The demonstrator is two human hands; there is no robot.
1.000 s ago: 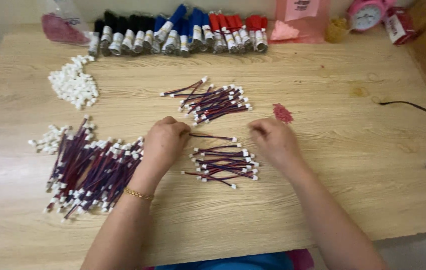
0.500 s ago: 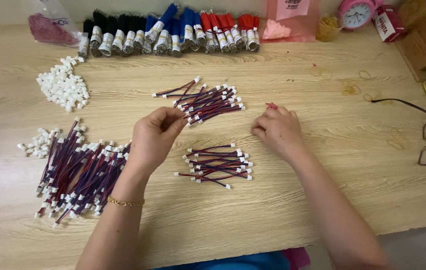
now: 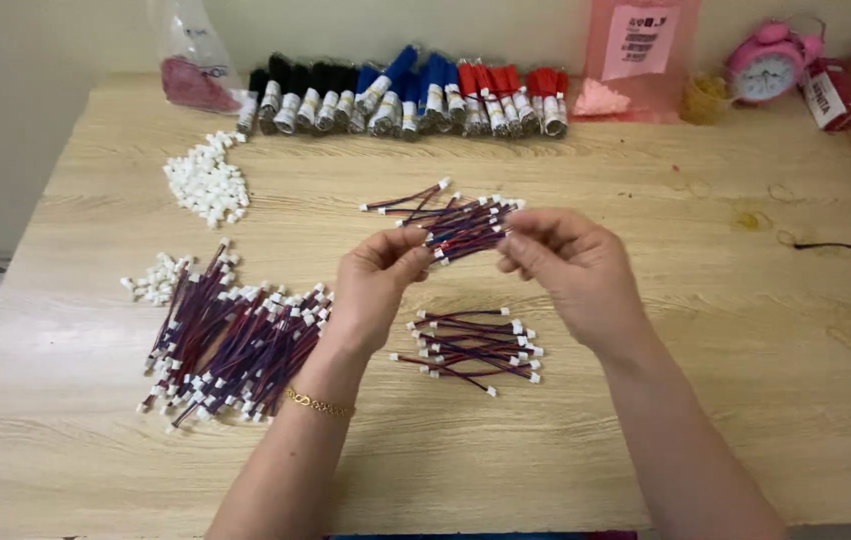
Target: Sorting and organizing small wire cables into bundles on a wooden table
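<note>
Since the earlier frames both hands have lifted off the table and drawn together above it. The left hand (image 3: 377, 285) and the right hand (image 3: 567, 268) now pinch the two ends of one short wire lead (image 3: 463, 238), stretched between their fingertips; both hands are closed on it.

Surface: a pale wooden table (image 3: 705, 400) set against a light wall. Along the far edge lies a row of wire spools (image 3: 400, 100) in black, blue and red, with a clear bag (image 3: 190, 70) at far left and a pink packet (image 3: 635, 55), a pink alarm clock (image 3: 767, 65) and a small red box (image 3: 827, 95) at far right.

The held lead is thin, red and dark, hanging in front of a small far pile of similar leads (image 3: 445, 210). A large heap of leads (image 3: 235, 345) lies at near left, a smaller batch (image 3: 470, 345) just below the hands, each lead tipped with white connectors. Loose white connectors (image 3: 207, 180) form a mound at far left.
</note>
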